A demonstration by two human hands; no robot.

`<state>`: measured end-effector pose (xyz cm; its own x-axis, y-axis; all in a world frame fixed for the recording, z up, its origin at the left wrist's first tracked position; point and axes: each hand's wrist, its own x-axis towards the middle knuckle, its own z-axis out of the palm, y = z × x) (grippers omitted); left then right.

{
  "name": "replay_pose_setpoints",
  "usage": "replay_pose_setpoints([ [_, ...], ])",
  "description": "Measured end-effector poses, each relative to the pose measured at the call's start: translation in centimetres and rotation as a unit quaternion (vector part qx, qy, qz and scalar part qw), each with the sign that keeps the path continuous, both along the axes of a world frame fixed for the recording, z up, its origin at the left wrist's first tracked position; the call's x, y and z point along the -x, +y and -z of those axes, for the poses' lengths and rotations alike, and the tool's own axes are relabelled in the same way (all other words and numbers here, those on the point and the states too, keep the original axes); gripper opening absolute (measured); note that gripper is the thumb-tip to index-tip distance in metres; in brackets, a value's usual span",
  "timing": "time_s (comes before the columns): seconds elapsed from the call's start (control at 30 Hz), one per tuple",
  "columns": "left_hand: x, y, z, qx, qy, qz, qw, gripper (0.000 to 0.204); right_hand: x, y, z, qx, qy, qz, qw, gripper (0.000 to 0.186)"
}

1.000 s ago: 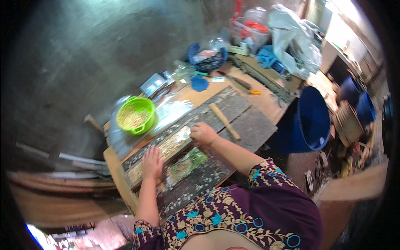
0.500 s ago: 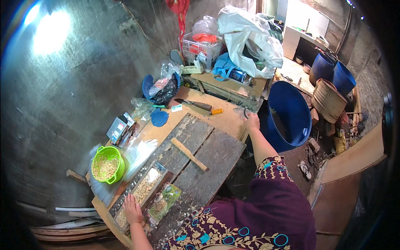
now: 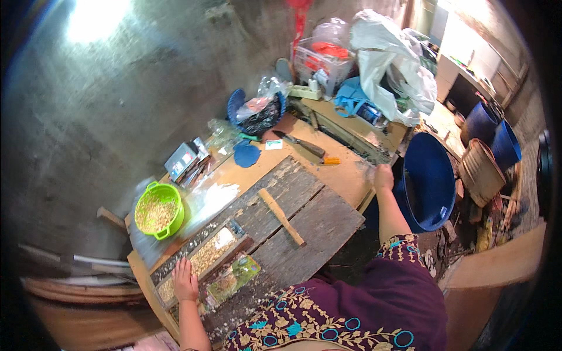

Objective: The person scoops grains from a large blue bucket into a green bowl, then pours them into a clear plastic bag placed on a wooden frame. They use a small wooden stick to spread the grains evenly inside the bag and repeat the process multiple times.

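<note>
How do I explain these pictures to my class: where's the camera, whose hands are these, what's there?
There is no machine: a person works bare-handed. All the pictures come from one wide fisheye camera on that person's head, looking down, so straight edges bend. On the table are dark boards, a stick, a green basket and a narrow tray, both containing pale bits. The left hand lies over the tray; the right hand is by the table's right edge, its grip unclear.
</note>
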<state>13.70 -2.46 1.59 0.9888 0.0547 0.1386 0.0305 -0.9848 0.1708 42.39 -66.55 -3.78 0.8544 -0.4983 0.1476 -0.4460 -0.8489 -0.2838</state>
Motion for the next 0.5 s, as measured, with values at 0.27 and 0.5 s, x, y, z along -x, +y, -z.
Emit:
replay_pose_setpoints([
  [0.27, 0.0, 0.9, 0.7, 0.012, -0.009, 0.000, 1.000, 0.041, -1.0, 0.0, -0.5, 0.012, -0.170, -0.145, 0.975, 0.023],
  [0.5, 0.7, 2.3, -0.8, 0.033, 0.011, 0.022, 0.999, 0.035, 6.2, 24.0, -10.7, -0.425, -0.018, -0.308, 0.851, 0.016],
])
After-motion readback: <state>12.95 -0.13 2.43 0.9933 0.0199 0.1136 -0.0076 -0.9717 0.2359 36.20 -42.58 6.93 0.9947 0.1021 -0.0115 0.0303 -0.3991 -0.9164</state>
